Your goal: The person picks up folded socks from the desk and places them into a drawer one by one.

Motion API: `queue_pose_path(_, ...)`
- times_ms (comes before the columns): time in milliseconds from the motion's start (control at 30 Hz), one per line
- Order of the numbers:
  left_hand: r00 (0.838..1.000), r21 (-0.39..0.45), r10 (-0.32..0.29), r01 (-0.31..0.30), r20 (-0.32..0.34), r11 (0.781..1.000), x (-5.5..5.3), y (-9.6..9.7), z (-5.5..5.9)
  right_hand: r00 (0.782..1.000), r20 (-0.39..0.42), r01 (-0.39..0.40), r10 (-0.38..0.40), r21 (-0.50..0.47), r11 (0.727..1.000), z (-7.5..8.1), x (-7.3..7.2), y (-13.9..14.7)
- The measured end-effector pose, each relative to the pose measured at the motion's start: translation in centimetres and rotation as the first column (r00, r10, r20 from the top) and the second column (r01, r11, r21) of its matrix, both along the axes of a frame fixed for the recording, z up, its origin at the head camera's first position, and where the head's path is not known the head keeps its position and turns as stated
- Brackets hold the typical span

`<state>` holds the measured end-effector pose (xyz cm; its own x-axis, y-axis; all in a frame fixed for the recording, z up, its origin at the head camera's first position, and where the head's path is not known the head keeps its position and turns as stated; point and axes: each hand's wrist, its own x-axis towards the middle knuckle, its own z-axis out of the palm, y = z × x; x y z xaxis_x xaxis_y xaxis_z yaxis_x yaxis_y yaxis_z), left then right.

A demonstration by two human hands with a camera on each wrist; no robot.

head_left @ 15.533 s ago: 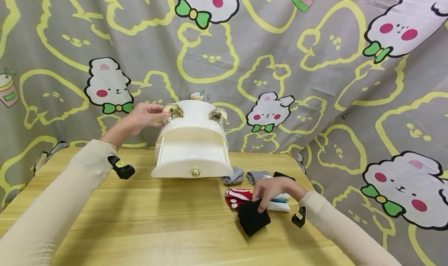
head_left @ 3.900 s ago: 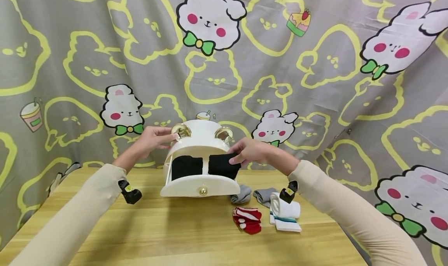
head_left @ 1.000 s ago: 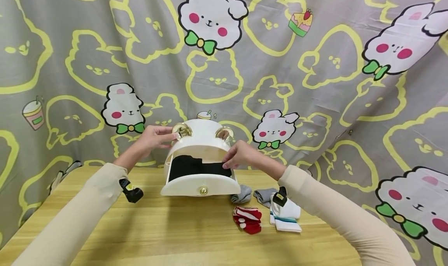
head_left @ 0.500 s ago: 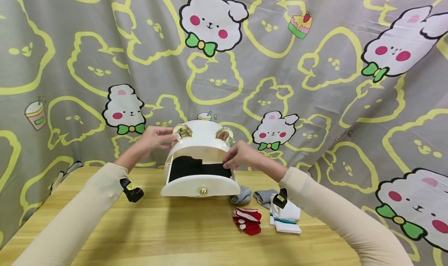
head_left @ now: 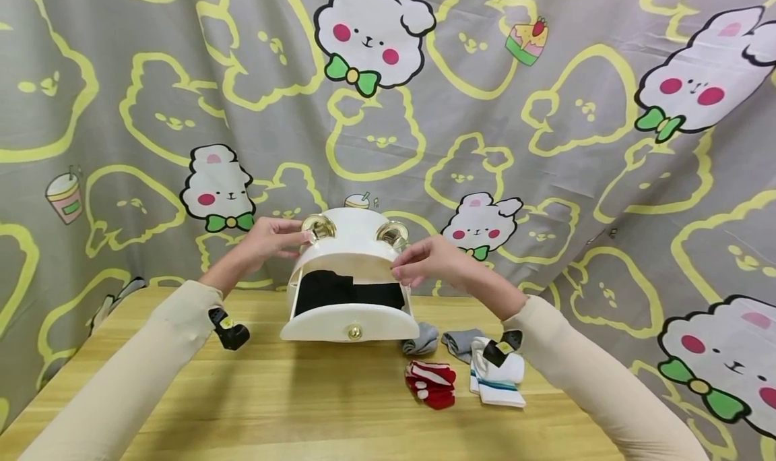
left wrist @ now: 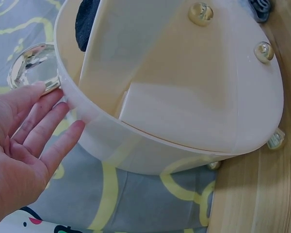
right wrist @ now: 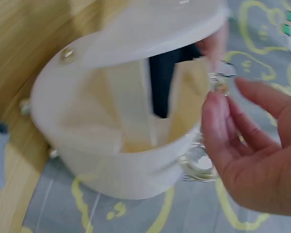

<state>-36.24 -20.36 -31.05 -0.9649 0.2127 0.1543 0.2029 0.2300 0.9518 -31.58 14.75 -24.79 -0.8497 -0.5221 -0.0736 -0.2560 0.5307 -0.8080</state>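
I judged the cloth (head_left: 327,291) in the drawer (head_left: 321,323) soft, best edge-pinched, left hand (head_left: 268,238) pinching an ear (head_left: 322,226) above it, right hand (head_left: 433,260) released.

The cabinet (head_left: 358,225) and its curved drawer front (head_left: 321,323) look like smooth, glossy white plastic. The ears (head_left: 319,228) at eleven and one o'clock shine like mirrors in gold, metal or metal-coated; the knob (head_left: 354,333) at six has the same polish. The black cloth (head_left: 327,291) inside is matt. At four o'clock from the cabinet lie dull grey cloth bundles (head_left: 422,340) and a matt white cloth roll (head_left: 509,368); at five, a red-and-white cloth (head_left: 432,383). The tabletop (head_left: 242,393) has smooth wood grain with a faint sheen. At twelve hangs a matt, creased cloth curtain (head_left: 279,131). The sleeves (head_left: 127,366) are matt, wrinkled cloth.
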Motion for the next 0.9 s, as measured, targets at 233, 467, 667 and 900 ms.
queue_pose_path(233,1.000,-0.013,0.012,-0.012,-0.006,1.000,0.0,0.0,0.2,0.915,0.262,-0.229,0.306,-0.286,0.930,0.5,1.3,1.4)
queue_pose_path(467,1.000,-0.020,0.011,-0.011,0.001,1.000,0.0,0.0,0.1,0.779,0.391,-0.401,0.491,-0.291,0.868,-2.4,3.0,1.4)
queue_pose_path(667,1.000,-0.030,0.010,-0.009,0.000,0.999,0.1,0.1,0.2,0.708,0.465,-0.427,0.531,-0.317,0.847,-4.9,4.8,0.8)
queue_pose_path(900,1.000,-0.009,0.015,-0.015,0.013,1.000,0.0,0.1,0.2,0.742,0.521,-0.210,0.422,-0.418,0.884,-7.9,6.7,-0.9)
